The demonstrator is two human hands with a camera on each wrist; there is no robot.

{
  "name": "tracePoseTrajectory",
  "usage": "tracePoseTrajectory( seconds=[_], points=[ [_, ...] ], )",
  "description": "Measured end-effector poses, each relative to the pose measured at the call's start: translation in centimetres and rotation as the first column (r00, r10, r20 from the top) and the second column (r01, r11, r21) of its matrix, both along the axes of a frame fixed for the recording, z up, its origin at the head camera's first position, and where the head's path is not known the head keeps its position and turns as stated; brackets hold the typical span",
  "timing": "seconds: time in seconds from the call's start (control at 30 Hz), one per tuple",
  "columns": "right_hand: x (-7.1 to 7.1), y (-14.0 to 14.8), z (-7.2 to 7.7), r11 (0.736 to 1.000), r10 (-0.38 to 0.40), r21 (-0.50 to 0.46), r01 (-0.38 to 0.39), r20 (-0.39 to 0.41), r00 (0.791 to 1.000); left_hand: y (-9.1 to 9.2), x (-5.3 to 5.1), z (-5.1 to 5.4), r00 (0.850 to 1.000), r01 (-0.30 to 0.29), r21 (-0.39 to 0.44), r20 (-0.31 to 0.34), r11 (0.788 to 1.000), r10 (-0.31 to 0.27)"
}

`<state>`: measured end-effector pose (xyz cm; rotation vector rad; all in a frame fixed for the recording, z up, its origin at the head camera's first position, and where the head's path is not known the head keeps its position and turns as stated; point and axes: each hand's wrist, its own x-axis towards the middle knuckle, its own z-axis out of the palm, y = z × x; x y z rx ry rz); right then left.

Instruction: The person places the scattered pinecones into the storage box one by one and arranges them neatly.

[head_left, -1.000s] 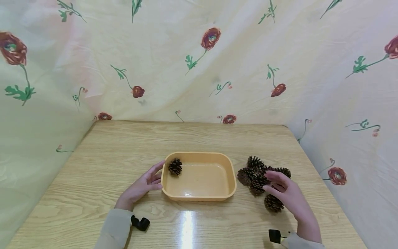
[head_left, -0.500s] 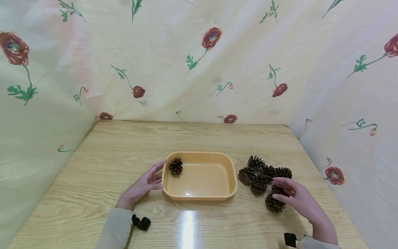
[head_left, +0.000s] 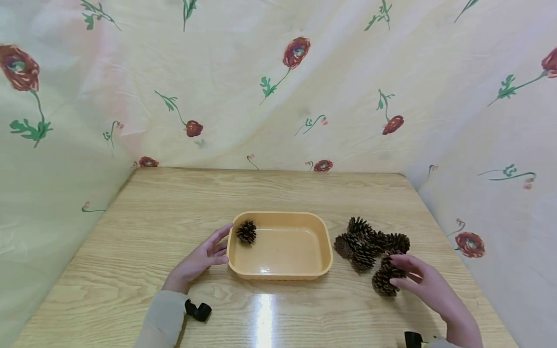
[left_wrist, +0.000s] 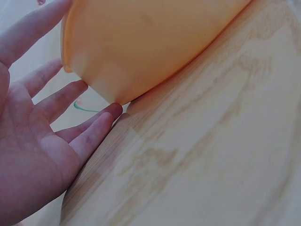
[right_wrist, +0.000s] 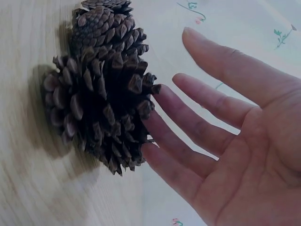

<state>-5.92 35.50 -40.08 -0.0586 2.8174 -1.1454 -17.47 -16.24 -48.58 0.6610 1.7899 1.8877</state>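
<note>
An orange plastic tray (head_left: 280, 277) sits on the table with one pine cone (head_left: 246, 232) in its back left corner. Against the tray's left side rests my left hand (head_left: 196, 263), its fingers extended; the left wrist view shows fingertips at the wall of the tray (left_wrist: 155, 47). My right hand (head_left: 424, 285) is beside the nearest pine cone (head_left: 384, 280) of the group on the right. In the right wrist view its fingers are spread and slightly bent, with several fingertips at the scales of that pine cone (right_wrist: 103, 103); the thumb stands apart from it.
Several more pine cones (head_left: 363, 246) lie clustered right of the tray. The wooden table (head_left: 270, 191) ends against a floral cloth (head_left: 243, 87) hung behind and at both sides. Black wrist cameras show on both forearms.
My right hand has moved right and toward me, from over the cluster to the nearest pine cone. The left hand and the tray stay in place.
</note>
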Motion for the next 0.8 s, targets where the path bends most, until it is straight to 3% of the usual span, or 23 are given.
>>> tracePoseTrajectory(
  seconds=[0.53,0.8],
  points=[
    [0.2,0.9,-0.5,0.996,-0.033,0.083,0.024,0.110,0.993,0.1,0.0,-0.2,1.000,0.003,0.000,-0.006,1.000,-0.003],
    [0.5,1.1,-0.8,0.991,-0.057,0.126,0.047,0.077,0.995,0.1,0.0,-0.1,1.000,-0.002,0.011,0.000,1.000,0.002]
  ],
)
